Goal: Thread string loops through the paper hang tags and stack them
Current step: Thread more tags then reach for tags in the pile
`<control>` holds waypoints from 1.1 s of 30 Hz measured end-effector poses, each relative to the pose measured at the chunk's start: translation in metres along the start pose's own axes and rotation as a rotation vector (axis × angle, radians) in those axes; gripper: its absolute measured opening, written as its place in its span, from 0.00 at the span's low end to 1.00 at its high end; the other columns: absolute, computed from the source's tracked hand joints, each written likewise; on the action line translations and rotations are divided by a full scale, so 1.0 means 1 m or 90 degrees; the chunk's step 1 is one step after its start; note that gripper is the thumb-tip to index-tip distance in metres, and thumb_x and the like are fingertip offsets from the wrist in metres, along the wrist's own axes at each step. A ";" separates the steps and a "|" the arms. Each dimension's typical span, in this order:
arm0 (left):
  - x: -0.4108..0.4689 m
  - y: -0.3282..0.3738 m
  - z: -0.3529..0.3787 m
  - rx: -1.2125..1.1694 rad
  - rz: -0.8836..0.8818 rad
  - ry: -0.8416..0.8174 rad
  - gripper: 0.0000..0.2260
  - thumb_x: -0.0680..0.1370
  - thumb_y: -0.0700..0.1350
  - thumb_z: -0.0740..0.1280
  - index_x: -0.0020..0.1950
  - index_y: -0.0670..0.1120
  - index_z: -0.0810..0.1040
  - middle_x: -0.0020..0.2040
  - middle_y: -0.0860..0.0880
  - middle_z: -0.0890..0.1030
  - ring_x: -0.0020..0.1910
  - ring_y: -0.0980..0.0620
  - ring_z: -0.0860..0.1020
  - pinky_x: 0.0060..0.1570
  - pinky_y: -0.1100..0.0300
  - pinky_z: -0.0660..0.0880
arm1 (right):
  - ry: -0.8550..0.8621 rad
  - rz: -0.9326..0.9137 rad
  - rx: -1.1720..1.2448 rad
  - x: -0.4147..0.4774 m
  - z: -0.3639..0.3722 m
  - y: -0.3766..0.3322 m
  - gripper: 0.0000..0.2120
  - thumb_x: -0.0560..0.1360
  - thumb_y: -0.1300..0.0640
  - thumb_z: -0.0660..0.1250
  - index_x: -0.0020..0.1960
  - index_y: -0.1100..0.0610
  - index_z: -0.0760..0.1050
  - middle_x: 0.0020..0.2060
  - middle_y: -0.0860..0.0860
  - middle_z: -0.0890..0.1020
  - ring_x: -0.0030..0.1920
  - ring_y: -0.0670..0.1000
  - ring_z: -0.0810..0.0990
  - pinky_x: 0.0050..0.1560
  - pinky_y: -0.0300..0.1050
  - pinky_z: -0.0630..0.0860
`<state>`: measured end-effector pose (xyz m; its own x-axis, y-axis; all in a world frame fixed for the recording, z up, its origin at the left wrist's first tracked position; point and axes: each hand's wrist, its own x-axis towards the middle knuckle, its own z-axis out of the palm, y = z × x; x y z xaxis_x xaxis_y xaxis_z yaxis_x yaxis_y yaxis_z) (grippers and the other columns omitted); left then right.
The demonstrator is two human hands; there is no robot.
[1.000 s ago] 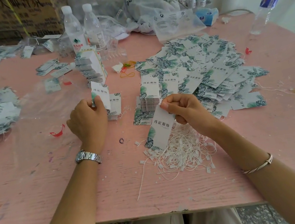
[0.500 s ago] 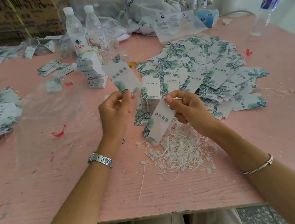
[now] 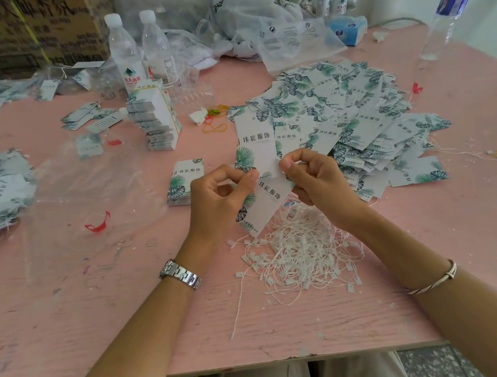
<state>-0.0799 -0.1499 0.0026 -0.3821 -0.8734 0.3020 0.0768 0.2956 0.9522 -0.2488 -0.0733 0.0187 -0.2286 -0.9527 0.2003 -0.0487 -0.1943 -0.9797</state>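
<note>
Centrally, above the pink wooden table (image 3: 97,312), left hand (image 3: 219,199) and right hand (image 3: 314,177) both pinch the lower edge of an upright white leaf-printed paper hang tag (image 3: 258,144). A second matching tag (image 3: 263,205) hangs beneath the right hand, probably gripped too. Tangled white string loops (image 3: 300,252) lie directly below.

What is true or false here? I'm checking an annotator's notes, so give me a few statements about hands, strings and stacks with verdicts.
1. The left hand and right hand both pinch an upright hang tag. True.
2. The wristwatch sits on the right wrist. False: it is on the left wrist; the right wears a bracelet.
3. The string pile lies on the table close to the hands. True.
4. The tall tag stack stands right of the spread heap of tags. False: it stands left of it.
</note>
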 end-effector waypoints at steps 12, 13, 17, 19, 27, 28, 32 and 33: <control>-0.002 0.000 0.000 0.025 0.040 -0.023 0.10 0.71 0.53 0.74 0.33 0.54 0.76 0.28 0.52 0.71 0.29 0.54 0.66 0.30 0.63 0.64 | -0.040 -0.019 -0.022 -0.001 -0.002 -0.002 0.07 0.82 0.59 0.63 0.47 0.61 0.75 0.22 0.42 0.72 0.21 0.39 0.62 0.23 0.29 0.61; -0.003 0.000 0.000 0.040 0.054 -0.021 0.09 0.71 0.54 0.73 0.34 0.56 0.76 0.28 0.50 0.69 0.29 0.52 0.64 0.30 0.60 0.62 | -0.057 -0.017 -0.021 -0.001 -0.003 -0.002 0.07 0.81 0.57 0.63 0.47 0.61 0.75 0.22 0.42 0.71 0.21 0.39 0.62 0.23 0.29 0.61; -0.005 0.003 0.003 0.006 0.063 0.005 0.09 0.76 0.55 0.71 0.49 0.50 0.82 0.41 0.37 0.79 0.38 0.37 0.74 0.33 0.46 0.71 | -0.114 0.005 -0.049 -0.002 -0.002 0.001 0.10 0.78 0.52 0.65 0.48 0.60 0.76 0.24 0.43 0.71 0.22 0.41 0.61 0.23 0.31 0.60; -0.004 0.004 0.005 -0.054 0.033 0.039 0.07 0.79 0.52 0.70 0.51 0.50 0.83 0.45 0.41 0.83 0.41 0.38 0.78 0.39 0.45 0.75 | -0.127 0.012 -0.062 -0.002 -0.002 0.003 0.11 0.78 0.52 0.66 0.49 0.61 0.76 0.25 0.44 0.71 0.22 0.43 0.61 0.23 0.32 0.58; 0.003 0.000 0.002 -0.137 -0.063 0.062 0.04 0.81 0.43 0.69 0.49 0.49 0.83 0.29 0.59 0.78 0.26 0.62 0.70 0.27 0.70 0.68 | -0.110 -0.003 -0.009 -0.001 -0.003 0.003 0.07 0.78 0.53 0.69 0.45 0.56 0.80 0.23 0.42 0.68 0.22 0.43 0.57 0.23 0.34 0.57; 0.004 -0.001 0.001 -0.149 -0.077 0.063 0.04 0.80 0.43 0.69 0.50 0.50 0.84 0.29 0.58 0.77 0.26 0.61 0.69 0.27 0.70 0.67 | -0.104 -0.003 0.010 0.000 -0.004 0.002 0.07 0.77 0.53 0.69 0.45 0.55 0.81 0.23 0.42 0.68 0.22 0.44 0.57 0.23 0.34 0.56; 0.006 -0.002 0.000 -0.190 -0.114 0.047 0.05 0.81 0.43 0.68 0.53 0.50 0.82 0.33 0.55 0.79 0.26 0.59 0.69 0.25 0.68 0.67 | -0.075 0.008 0.066 0.002 -0.007 0.001 0.05 0.76 0.55 0.70 0.45 0.54 0.84 0.24 0.46 0.70 0.23 0.46 0.55 0.23 0.36 0.54; 0.006 -0.001 0.000 -0.204 -0.124 0.040 0.05 0.81 0.42 0.68 0.54 0.51 0.81 0.35 0.54 0.80 0.27 0.59 0.71 0.24 0.68 0.67 | -0.067 0.012 0.070 0.003 -0.008 0.000 0.05 0.76 0.55 0.70 0.45 0.54 0.84 0.25 0.49 0.70 0.23 0.47 0.55 0.23 0.36 0.55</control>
<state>-0.0826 -0.1552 0.0030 -0.3616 -0.9262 0.1068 0.2958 -0.0053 0.9552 -0.2569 -0.0742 0.0190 -0.1247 -0.9745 0.1865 0.0623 -0.1953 -0.9788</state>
